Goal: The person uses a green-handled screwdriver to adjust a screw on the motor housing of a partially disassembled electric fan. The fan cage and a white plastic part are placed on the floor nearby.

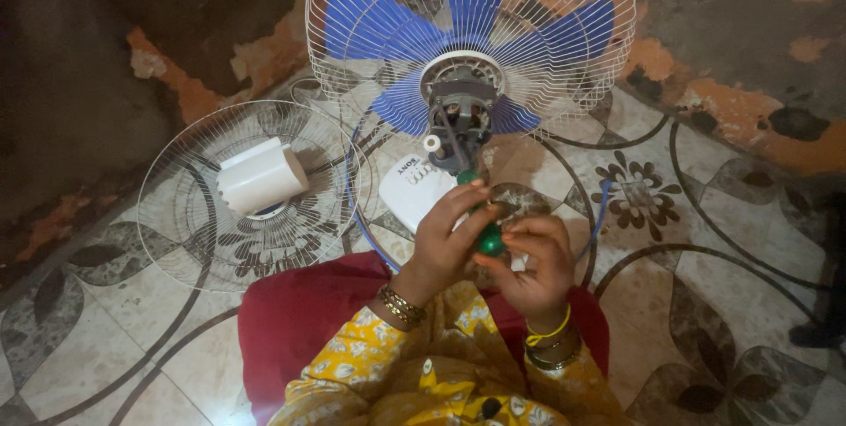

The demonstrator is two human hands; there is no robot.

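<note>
A fan with blue blades (pixel 379 29) inside a white wire guard (pixel 335 56) stands in front of me, its bare grey motor (pixel 458 113) facing me. My left hand (pixel 445 232) and my right hand (pixel 533 263) both grip a green-handled screwdriver (pixel 487 237) just below the motor. The screwdriver's dark shaft (pixel 454 146) runs up toward the motor. A white fan base (pixel 414 192) lies under my hands.
A loose wire fan guard (pixel 211 232) lies flat on the patterned tile floor at the left, with a white plastic motor cover (pixel 260 177) on it. A blue cable (pixel 599 214) curves round the base. A rough peeling wall stands behind.
</note>
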